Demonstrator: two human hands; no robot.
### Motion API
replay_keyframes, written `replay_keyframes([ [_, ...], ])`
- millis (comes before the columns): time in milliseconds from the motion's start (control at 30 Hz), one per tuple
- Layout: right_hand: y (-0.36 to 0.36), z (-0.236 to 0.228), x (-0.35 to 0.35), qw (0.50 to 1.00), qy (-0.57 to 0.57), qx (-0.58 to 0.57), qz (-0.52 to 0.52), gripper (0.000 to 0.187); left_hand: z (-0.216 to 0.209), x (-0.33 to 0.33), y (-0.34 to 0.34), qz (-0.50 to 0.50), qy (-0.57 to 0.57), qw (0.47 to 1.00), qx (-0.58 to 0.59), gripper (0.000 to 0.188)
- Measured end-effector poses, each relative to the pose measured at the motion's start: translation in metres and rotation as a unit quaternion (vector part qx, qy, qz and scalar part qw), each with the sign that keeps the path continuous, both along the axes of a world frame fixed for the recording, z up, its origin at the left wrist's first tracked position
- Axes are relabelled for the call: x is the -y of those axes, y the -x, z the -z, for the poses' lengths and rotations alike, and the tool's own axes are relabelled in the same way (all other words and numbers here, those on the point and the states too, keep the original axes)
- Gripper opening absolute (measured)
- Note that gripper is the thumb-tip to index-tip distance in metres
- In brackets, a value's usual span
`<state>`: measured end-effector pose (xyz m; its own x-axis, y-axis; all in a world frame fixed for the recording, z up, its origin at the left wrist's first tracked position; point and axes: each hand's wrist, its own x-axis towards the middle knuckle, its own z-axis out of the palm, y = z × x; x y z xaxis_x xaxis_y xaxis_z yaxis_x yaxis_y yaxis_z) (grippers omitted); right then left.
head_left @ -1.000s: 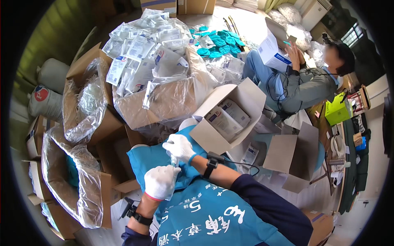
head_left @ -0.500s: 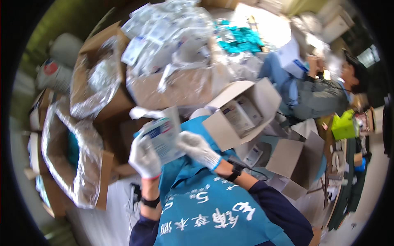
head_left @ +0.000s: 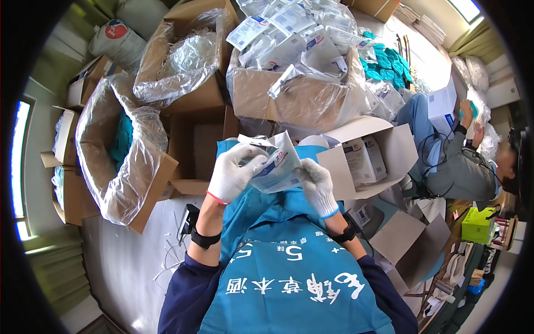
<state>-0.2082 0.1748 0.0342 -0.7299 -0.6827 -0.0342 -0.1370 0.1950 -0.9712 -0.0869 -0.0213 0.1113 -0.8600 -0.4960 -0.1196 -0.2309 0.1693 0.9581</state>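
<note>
In front of my lap I hold a flat white-and-blue plastic packet (head_left: 276, 170), tilted, with a pale strip standing loose along its upper edge. My left hand (head_left: 236, 171), in a white knit glove, is closed on the packet's left side, the thumb over its front. The gloved right hand (head_left: 317, 186) pinches the packet's right edge between thumb and fingers. Close by on the right, an open white carton (head_left: 336, 177) contains several similar packets (head_left: 360, 161). Beyond my hands stands a large cardboard box (head_left: 289, 100) heaped with many more packets (head_left: 292, 47).
On the left are plastic-lined boxes, one (head_left: 153, 192) with teal items (head_left: 121, 139) inside. An open brown box (head_left: 194, 136) sits ahead-left. To the right, a co-worker (head_left: 464, 167) handles a white-and-blue box (head_left: 442, 108). Another open carton (head_left: 414, 247) stands at my right.
My view has swung, so the surroundings sit further right. The packet has turned from upright to a slant. My left hand has shifted higher along its side; both hands still hold it.
</note>
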Motion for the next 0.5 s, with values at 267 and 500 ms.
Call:
replay_keyframes([
  [267, 0.004, -0.013, 0.003, 0.973, -0.022, -0.228, -0.012, 0.020, 0.021, -0.001, -0.007, 0.076, 0.245, 0.965, 0.052, 0.022],
  [500, 0.012, -0.024, 0.026, 0.948, -0.059, -0.309, -0.051, 0.025, 0.021, -0.006, -0.030, -0.141, 0.197, 0.959, -0.148, 0.021],
])
